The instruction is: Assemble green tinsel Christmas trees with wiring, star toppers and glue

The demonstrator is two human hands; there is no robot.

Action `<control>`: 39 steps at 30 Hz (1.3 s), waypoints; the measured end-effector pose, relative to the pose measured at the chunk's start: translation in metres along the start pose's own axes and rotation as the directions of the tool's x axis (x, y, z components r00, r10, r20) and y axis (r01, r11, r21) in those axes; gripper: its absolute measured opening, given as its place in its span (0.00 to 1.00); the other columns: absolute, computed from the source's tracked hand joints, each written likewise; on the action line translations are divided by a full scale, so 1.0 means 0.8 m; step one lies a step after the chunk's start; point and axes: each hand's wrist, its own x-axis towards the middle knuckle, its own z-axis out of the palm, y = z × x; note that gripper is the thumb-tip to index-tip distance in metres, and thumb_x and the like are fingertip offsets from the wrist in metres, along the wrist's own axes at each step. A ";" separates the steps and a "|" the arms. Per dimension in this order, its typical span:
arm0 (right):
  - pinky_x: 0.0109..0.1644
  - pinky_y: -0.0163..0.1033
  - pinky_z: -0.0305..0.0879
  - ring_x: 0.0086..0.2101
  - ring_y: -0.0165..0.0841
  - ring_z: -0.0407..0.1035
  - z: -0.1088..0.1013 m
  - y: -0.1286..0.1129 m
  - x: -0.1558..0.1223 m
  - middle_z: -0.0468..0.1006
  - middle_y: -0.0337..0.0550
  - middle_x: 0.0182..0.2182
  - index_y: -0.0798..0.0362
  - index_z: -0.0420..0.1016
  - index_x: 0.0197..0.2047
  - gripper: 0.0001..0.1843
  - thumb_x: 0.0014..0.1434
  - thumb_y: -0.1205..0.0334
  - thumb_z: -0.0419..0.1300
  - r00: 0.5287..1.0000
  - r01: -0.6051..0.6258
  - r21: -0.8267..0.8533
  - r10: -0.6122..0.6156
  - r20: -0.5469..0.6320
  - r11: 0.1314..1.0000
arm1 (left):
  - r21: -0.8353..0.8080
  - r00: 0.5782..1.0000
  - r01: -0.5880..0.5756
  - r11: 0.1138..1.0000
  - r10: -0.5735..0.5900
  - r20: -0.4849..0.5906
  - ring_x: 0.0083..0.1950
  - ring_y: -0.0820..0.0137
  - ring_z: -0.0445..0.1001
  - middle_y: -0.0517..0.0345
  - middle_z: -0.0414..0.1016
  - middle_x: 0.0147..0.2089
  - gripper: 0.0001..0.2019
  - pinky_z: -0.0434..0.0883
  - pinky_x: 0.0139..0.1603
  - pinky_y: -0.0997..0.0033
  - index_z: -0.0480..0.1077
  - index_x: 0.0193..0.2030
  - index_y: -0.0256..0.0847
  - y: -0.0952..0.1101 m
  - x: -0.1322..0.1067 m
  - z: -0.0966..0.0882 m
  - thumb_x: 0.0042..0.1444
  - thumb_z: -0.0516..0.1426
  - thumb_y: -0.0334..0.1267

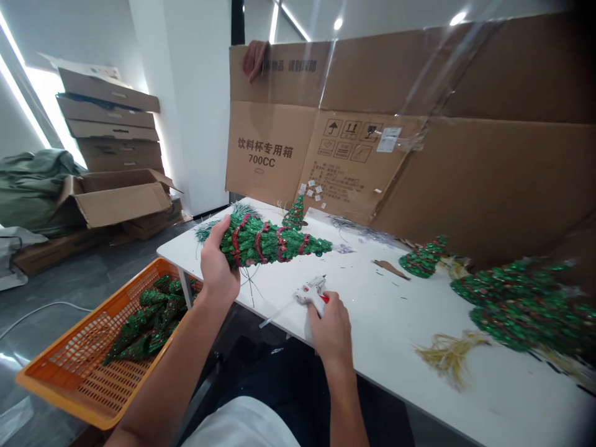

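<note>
That green sequin cone tree (274,245) with the red tinsel bands is clamped around its fat end by the left hand (218,267), fingers wrapped right over it, and it's held up in the air just above the edge of the white table (386,323). Long axis runs pretty much sideways, tip pointing right, out over the table, with loose wires dangling from the fat end. The right hand (333,329) is closed around a white hot glue gun (310,295), sitting lower, just below the narrow half, so that's the hand nearer the tip, though not touching it. Next to the left arm there's an orange plastic basket (56,388) of green cones (144,323), more sequin trees (521,304) piled at the table's far right, cardboard sheets (349,124) propped behind.
</note>
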 end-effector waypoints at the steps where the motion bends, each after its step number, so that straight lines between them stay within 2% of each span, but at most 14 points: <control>1: 0.58 0.54 0.65 0.52 0.56 0.70 0.002 -0.004 -0.002 0.78 0.61 0.48 0.58 0.72 0.59 0.22 0.67 0.56 0.53 1.000 0.018 -0.027 -0.017 0.006 0.999 | -0.010 1.000 0.004 1.000 -0.004 -0.007 0.40 0.61 0.87 0.59 0.84 0.33 0.13 0.83 0.41 0.65 0.80 0.34 0.42 0.000 0.000 0.000 0.53 0.71 0.49; 4: 0.61 0.56 0.63 0.54 0.58 0.68 0.004 -0.012 -0.008 0.77 0.64 0.51 0.62 0.72 0.61 0.24 0.69 0.57 0.53 0.997 0.068 -0.099 -0.065 0.031 0.993 | -0.054 0.999 0.016 0.998 -0.018 -0.035 0.41 0.61 0.87 0.60 0.84 0.34 0.12 0.83 0.43 0.65 0.80 0.34 0.42 0.000 -0.002 0.001 0.51 0.72 0.46; 10: 0.56 0.59 0.65 0.50 0.59 0.68 0.002 -0.014 -0.013 0.77 0.64 0.50 0.61 0.77 0.62 0.27 0.70 0.50 0.57 0.998 0.066 -0.171 -0.066 0.010 0.983 | -0.041 0.998 0.043 0.998 -0.045 -0.032 0.41 0.61 0.87 0.60 0.83 0.31 0.13 0.83 0.42 0.65 0.79 0.33 0.41 -0.001 -0.007 0.005 0.51 0.72 0.47; 13: 0.54 0.59 0.66 0.48 0.58 0.69 -0.013 -0.017 -0.011 0.78 0.63 0.48 0.60 0.79 0.58 0.25 0.70 0.49 0.58 0.997 0.047 -0.159 -0.057 -0.058 0.986 | -0.030 0.996 0.070 0.997 -0.072 -0.046 0.42 0.59 0.88 0.60 0.83 0.30 0.12 0.84 0.41 0.65 0.79 0.32 0.42 -0.001 -0.010 0.007 0.50 0.72 0.47; 16: 0.55 0.55 0.68 0.48 0.51 0.70 -0.047 -0.034 -0.016 0.79 0.58 0.46 0.59 0.79 0.55 0.22 0.73 0.48 0.57 0.967 0.077 -0.091 -0.097 -0.236 0.993 | -0.019 0.994 0.083 0.996 -0.084 -0.065 0.44 0.58 0.88 0.59 0.84 0.31 0.12 0.84 0.41 0.65 0.79 0.32 0.43 0.000 -0.012 0.009 0.50 0.72 0.48; 18: 0.47 0.48 0.70 0.39 0.43 0.71 -0.073 -0.053 -0.025 0.79 0.50 0.40 0.55 0.80 0.50 0.15 0.73 0.52 0.62 0.842 0.294 0.082 -0.217 -0.495 0.952 | -0.004 0.994 0.096 0.995 -0.096 -0.058 0.45 0.57 0.88 0.58 0.85 0.32 0.13 0.84 0.41 0.64 0.79 0.31 0.43 -0.001 -0.015 0.010 0.50 0.71 0.48; 20: 0.43 0.45 0.70 0.34 0.37 0.70 -0.094 -0.071 -0.039 0.81 0.47 0.40 0.52 0.80 0.50 0.08 0.70 0.59 0.67 0.738 0.447 0.131 -0.282 -0.612 0.885 | 0.002 0.993 0.108 0.994 -0.108 -0.041 0.47 0.56 0.88 0.58 0.85 0.32 0.12 0.85 0.44 0.63 0.78 0.31 0.43 -0.003 -0.021 0.012 0.51 0.71 0.48; 23: 0.44 0.47 0.73 0.34 0.37 0.74 -0.110 -0.086 -0.054 0.83 0.46 0.42 0.49 0.82 0.53 0.14 0.65 0.68 0.72 0.634 0.506 0.067 -0.318 -0.704 0.860 | -0.014 0.991 0.119 0.993 -0.120 -0.066 0.51 0.56 0.88 0.59 0.85 0.35 0.11 0.84 0.49 0.63 0.79 0.33 0.43 -0.007 -0.035 0.018 0.49 0.72 0.46; 26: 0.42 0.46 0.77 0.34 0.37 0.78 -0.110 -0.087 -0.057 0.85 0.46 0.41 0.48 0.84 0.55 0.23 0.58 0.75 0.76 0.466 0.534 -0.071 -0.364 -0.806 0.842 | -0.026 0.983 0.152 0.988 -0.154 -0.099 0.53 0.59 0.87 0.62 0.84 0.34 0.11 0.83 0.52 0.67 0.80 0.33 0.42 -0.010 -0.053 0.025 0.47 0.73 0.43; 28: 0.41 0.45 0.78 0.33 0.38 0.79 -0.109 -0.084 -0.055 0.86 0.46 0.39 0.49 0.86 0.55 0.26 0.55 0.77 0.78 0.382 0.536 -0.140 -0.387 -0.839 0.832 | -0.028 0.980 0.193 0.981 -0.195 -0.050 0.50 0.58 0.87 0.63 0.81 0.28 0.12 0.84 0.50 0.66 0.78 0.30 0.42 -0.012 -0.065 0.029 0.47 0.73 0.44; 32: 0.40 0.48 0.79 0.33 0.42 0.81 -0.108 -0.077 -0.053 0.87 0.49 0.38 0.50 0.87 0.54 0.28 0.51 0.80 0.78 0.303 0.509 -0.188 -0.380 -0.874 0.840 | -0.006 0.965 0.258 0.966 -0.257 0.053 0.42 0.57 0.88 0.63 0.76 0.22 0.13 0.85 0.43 0.64 0.77 0.27 0.42 -0.017 -0.082 0.034 0.50 0.72 0.46; 37: 0.35 0.49 0.79 0.32 0.43 0.81 -0.105 -0.069 -0.056 0.87 0.46 0.36 0.45 0.88 0.54 0.29 0.52 0.79 0.78 0.236 0.474 -0.257 -0.402 -0.885 0.842 | 0.034 0.960 0.273 0.961 -0.274 0.047 0.40 0.57 0.88 0.60 0.81 0.25 0.12 0.84 0.38 0.65 0.79 0.29 0.40 -0.021 -0.093 0.038 0.50 0.71 0.47; 39: 0.34 0.49 0.79 0.31 0.43 0.81 -0.103 -0.067 -0.058 0.87 0.45 0.35 0.43 0.87 0.55 0.29 0.53 0.77 0.78 0.228 0.461 -0.270 -0.407 -0.885 0.845 | 0.033 0.961 0.272 0.962 -0.273 0.035 0.40 0.57 0.88 0.60 0.81 0.26 0.12 0.83 0.37 0.66 0.79 0.29 0.41 -0.022 -0.095 0.039 0.49 0.71 0.47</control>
